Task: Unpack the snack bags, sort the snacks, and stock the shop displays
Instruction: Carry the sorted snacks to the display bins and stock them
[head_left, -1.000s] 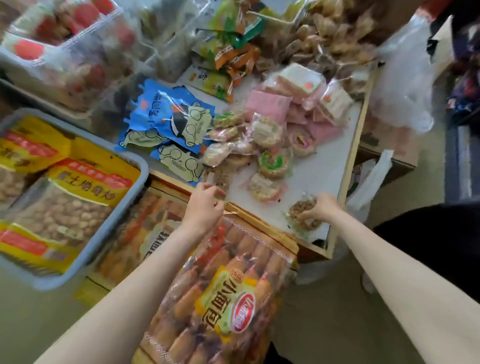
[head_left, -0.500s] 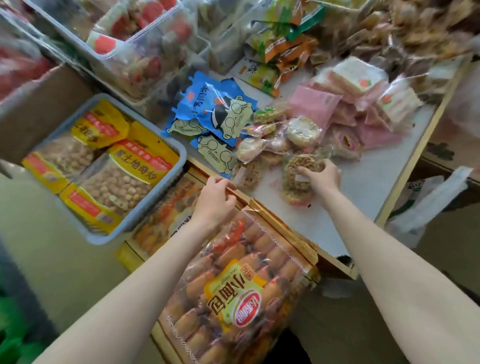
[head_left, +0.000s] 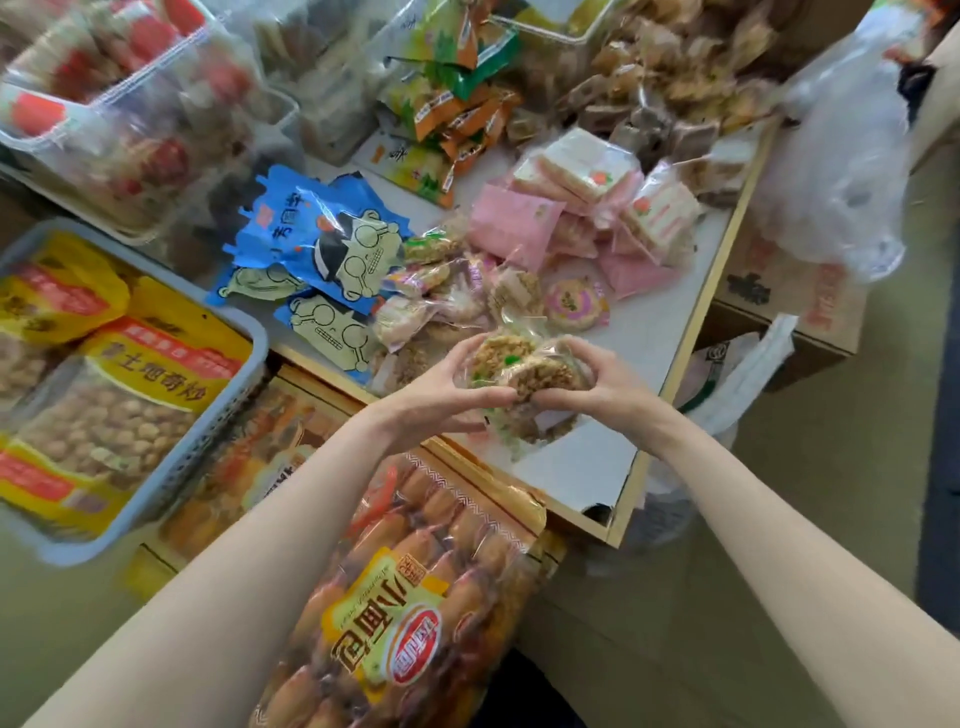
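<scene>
A white tabletop (head_left: 649, 332) with a pale wooden edge lies before us, crowded with wrapped snacks. Just above its near part we hold a stack of round rice-crisp cakes (head_left: 524, 366) in clear wrap between both hands. Our left hand (head_left: 441, 400) curls round the stack's left side, our right hand (head_left: 592, 389) round its right, thumbs nearly meeting underneath. The stack lies flat, tipped slightly toward us. The pile of similar cakes (head_left: 452, 291) sits just beyond, up and left, equally near either hand; placing there looks likely.
</scene>
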